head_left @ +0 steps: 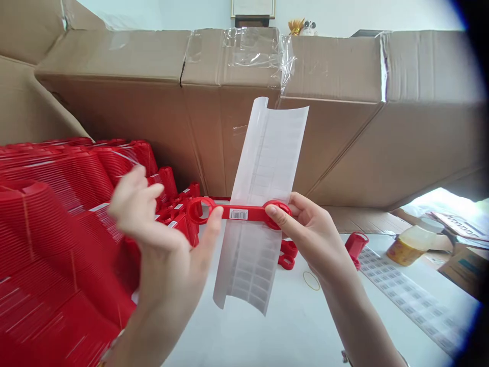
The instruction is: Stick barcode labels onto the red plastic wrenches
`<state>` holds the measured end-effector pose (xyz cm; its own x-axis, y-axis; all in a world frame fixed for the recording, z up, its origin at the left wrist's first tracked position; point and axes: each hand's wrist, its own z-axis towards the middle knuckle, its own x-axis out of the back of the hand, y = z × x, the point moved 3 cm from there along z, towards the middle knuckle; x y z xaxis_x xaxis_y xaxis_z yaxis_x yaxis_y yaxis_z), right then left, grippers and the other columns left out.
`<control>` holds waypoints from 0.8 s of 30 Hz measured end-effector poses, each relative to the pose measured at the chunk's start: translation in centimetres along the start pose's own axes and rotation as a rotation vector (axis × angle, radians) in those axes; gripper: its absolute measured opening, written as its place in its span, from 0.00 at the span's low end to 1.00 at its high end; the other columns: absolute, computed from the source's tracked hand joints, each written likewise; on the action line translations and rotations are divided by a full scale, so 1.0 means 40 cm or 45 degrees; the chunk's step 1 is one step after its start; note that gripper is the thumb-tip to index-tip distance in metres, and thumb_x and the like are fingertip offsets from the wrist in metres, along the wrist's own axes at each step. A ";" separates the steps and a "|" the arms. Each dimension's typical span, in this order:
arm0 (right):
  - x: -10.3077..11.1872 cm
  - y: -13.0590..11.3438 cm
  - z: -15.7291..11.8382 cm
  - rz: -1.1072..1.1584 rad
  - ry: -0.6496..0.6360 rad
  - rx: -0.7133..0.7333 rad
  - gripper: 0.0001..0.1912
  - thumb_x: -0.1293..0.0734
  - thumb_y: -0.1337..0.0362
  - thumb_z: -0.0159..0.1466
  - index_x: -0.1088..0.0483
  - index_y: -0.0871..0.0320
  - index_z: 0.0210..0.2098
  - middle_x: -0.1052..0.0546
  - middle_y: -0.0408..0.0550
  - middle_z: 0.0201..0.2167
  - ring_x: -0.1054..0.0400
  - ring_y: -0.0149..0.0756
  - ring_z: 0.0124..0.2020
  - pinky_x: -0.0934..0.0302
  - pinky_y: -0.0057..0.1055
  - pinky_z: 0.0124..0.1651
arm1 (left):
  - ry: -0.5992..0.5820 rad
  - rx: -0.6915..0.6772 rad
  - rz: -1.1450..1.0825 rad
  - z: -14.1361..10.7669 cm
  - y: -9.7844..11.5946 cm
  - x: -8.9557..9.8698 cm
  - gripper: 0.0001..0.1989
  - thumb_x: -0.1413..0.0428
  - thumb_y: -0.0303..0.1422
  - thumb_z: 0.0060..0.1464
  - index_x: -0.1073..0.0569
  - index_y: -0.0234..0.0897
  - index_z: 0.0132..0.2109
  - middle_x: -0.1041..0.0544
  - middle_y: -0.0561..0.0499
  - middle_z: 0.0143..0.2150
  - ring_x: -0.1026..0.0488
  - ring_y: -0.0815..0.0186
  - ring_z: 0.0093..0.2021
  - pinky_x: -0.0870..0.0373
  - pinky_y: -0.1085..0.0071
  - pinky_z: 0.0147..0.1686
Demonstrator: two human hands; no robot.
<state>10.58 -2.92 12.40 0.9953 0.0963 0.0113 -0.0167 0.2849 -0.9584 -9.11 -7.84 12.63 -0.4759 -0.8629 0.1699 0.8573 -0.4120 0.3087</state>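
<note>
My right hand (317,237) pinches one end of a flat red plastic piece (255,214) with a ring at each end. A small white barcode label (238,214) sits on its bar. Behind that bar stands a curled, translucent label backing sheet (280,148), apparently held in the same hand. My left hand (168,250) has its fingers spread and raised, slightly blurred. Its thumb tip touches or nearly touches the bar beside the left ring.
Stacked red pieces (103,244) fill the left side. Tall cardboard walls (336,137) enclose the back. On the white table (229,336) lie more red pieces (287,255), a rubber band (311,281), a barcode label sheet (405,290), a red bundle (356,247) and a yellowish tub (407,250).
</note>
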 end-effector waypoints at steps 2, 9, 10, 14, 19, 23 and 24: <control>-0.013 -0.003 -0.010 0.040 -0.025 -0.010 0.19 0.25 0.47 0.61 0.27 0.56 0.35 0.21 0.45 0.30 0.28 0.34 0.29 0.35 0.28 0.27 | -0.024 -0.113 0.016 -0.004 -0.007 -0.026 0.34 0.35 0.33 0.55 0.47 0.42 0.61 0.47 0.32 0.71 0.36 0.47 0.68 0.34 0.42 0.64; -0.047 0.019 -0.014 0.110 -0.047 -0.039 0.21 0.26 0.46 0.62 0.27 0.56 0.42 0.23 0.45 0.31 0.29 0.35 0.31 0.35 0.28 0.27 | 0.056 -0.230 0.091 -0.021 0.014 -0.051 0.35 0.35 0.30 0.56 0.49 0.42 0.60 0.51 0.30 0.71 0.44 0.45 0.71 0.31 0.43 0.62; -0.052 0.022 -0.013 0.093 -0.052 -0.039 0.21 0.26 0.46 0.62 0.27 0.56 0.42 0.23 0.45 0.32 0.29 0.35 0.31 0.36 0.28 0.27 | 0.023 -0.205 0.106 -0.025 0.020 -0.051 0.35 0.35 0.31 0.57 0.50 0.44 0.60 0.52 0.32 0.72 0.46 0.46 0.72 0.34 0.41 0.65; -0.061 0.028 -0.009 0.081 -0.096 -0.067 0.21 0.26 0.46 0.61 0.27 0.56 0.40 0.23 0.45 0.32 0.32 0.33 0.30 0.40 0.27 0.25 | -0.150 -0.109 0.216 -0.025 0.040 -0.036 0.34 0.36 0.37 0.59 0.51 0.50 0.61 0.56 0.40 0.73 0.56 0.47 0.76 0.55 0.41 0.74; -0.022 0.019 0.008 0.067 -0.074 -0.040 0.22 0.25 0.45 0.60 0.27 0.56 0.40 0.23 0.45 0.30 0.30 0.35 0.30 0.36 0.29 0.27 | -0.142 0.127 -0.022 0.026 0.000 0.020 0.23 0.42 0.43 0.63 0.40 0.41 0.58 0.43 0.35 0.69 0.50 0.48 0.74 0.52 0.45 0.73; 0.028 0.014 0.025 -0.009 0.012 0.073 0.23 0.26 0.43 0.60 0.26 0.56 0.38 0.22 0.47 0.31 0.28 0.38 0.33 0.33 0.31 0.30 | -0.463 0.541 -0.195 0.053 -0.074 0.019 0.17 0.47 0.51 0.64 0.24 0.45 0.43 0.38 0.46 0.69 0.45 0.47 0.73 0.52 0.43 0.73; 0.037 0.014 0.028 -0.018 0.025 0.091 0.23 0.25 0.43 0.59 0.25 0.56 0.38 0.23 0.47 0.30 0.28 0.38 0.33 0.33 0.31 0.30 | -0.533 0.609 -0.263 0.055 -0.085 0.014 0.18 0.47 0.53 0.63 0.22 0.45 0.40 0.36 0.48 0.68 0.41 0.47 0.72 0.49 0.42 0.72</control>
<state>11.93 -1.57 12.20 0.9971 0.0736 0.0182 -0.0090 0.3532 -0.9355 -12.71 -6.29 13.73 -0.7398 -0.5540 0.3818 0.6046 -0.2983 0.7385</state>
